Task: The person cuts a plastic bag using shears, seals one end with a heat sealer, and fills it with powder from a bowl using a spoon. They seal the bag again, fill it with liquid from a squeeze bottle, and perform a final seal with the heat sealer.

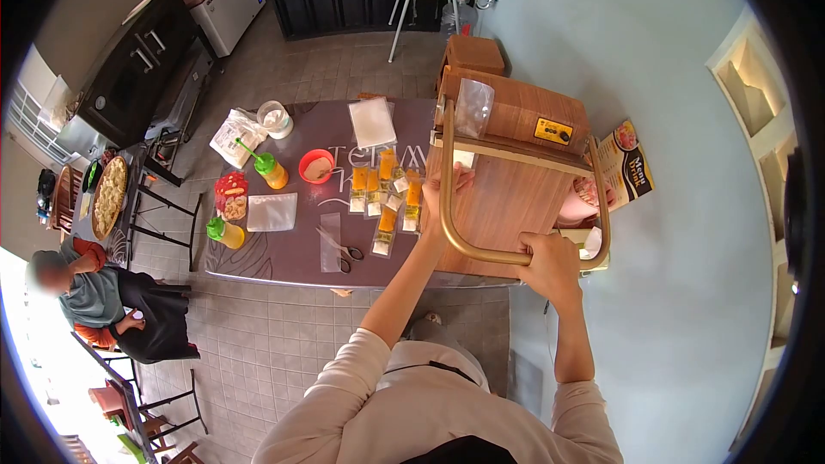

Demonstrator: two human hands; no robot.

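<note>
Right hand (551, 263) grips brass handle (444, 191).

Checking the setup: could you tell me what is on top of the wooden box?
A clear bag and yellow label sit on the box; the right hand grips its handle. Inside is hidden.

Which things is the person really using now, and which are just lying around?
In use: right hand gripping the brass handle; left hand at the wooden machine; clear bag; orange pouches.
Lying about: scissors, red bowl, squeeze bottles, pizza.
</note>
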